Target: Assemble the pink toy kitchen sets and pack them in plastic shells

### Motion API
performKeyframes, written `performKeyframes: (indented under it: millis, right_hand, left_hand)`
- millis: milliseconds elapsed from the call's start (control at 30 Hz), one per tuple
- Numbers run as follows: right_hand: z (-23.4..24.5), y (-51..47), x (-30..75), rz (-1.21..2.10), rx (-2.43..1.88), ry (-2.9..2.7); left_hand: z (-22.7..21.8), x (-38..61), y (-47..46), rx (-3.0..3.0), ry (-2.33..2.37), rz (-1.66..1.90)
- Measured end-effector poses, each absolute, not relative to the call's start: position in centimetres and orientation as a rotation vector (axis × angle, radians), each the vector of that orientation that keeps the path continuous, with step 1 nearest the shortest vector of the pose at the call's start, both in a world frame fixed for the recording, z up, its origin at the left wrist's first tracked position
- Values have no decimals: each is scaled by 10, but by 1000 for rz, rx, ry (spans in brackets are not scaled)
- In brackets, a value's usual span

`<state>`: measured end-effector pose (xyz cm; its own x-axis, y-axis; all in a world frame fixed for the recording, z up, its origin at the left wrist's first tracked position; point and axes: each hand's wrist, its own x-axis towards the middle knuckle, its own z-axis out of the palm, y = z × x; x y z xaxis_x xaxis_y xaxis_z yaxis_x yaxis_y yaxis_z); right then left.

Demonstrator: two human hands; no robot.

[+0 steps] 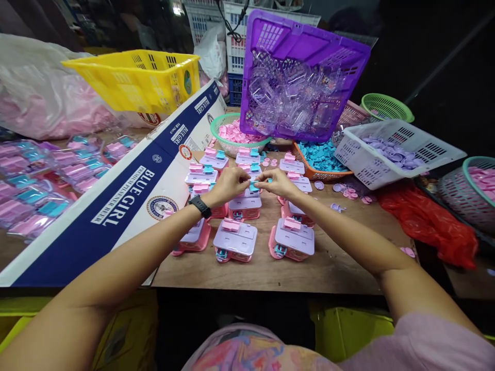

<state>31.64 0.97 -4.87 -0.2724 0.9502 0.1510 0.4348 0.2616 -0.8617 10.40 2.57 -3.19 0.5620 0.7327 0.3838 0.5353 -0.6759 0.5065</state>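
My left hand [228, 184] and my right hand [279, 184] meet above a small toy box [245, 204] with a lavender lid and pink base. The fingers of both are closed, with the tips at a small teal plastic piece [254, 187] on that lid; their exact grip is partly hidden. Around them stand several similar toy boxes in rows. Nearest me are one toy box [235, 241] at the middle and another toy box [294, 239] to its right, each with a pink piece on its lid. Some farther boxes carry both pink and teal pieces.
Behind stand a green basket [224, 147] of pink pieces, a tilted purple crate [305, 31] of clear parts and an orange basket [338, 176] of teal pieces. A white basket [359, 172] holds lavender parts. On the left, a cardboard sheet [127, 180] borders packed toys [50, 180].
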Motion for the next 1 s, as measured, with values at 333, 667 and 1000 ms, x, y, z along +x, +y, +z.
performKeyframes:
  millis: [333,667,1000]
  right_hand:
    - [-68,25,312,975,-1143,-1929]
    - [-77,15,310,711,-1217,-2041]
    - [-23,-17,309,1213,-1426,-1417]
  left_hand:
    - [-38,97,11,2790,898,345]
    - [-43,92,9,2864,809,293]
    - [-29,105,-16,2643,1042,627]
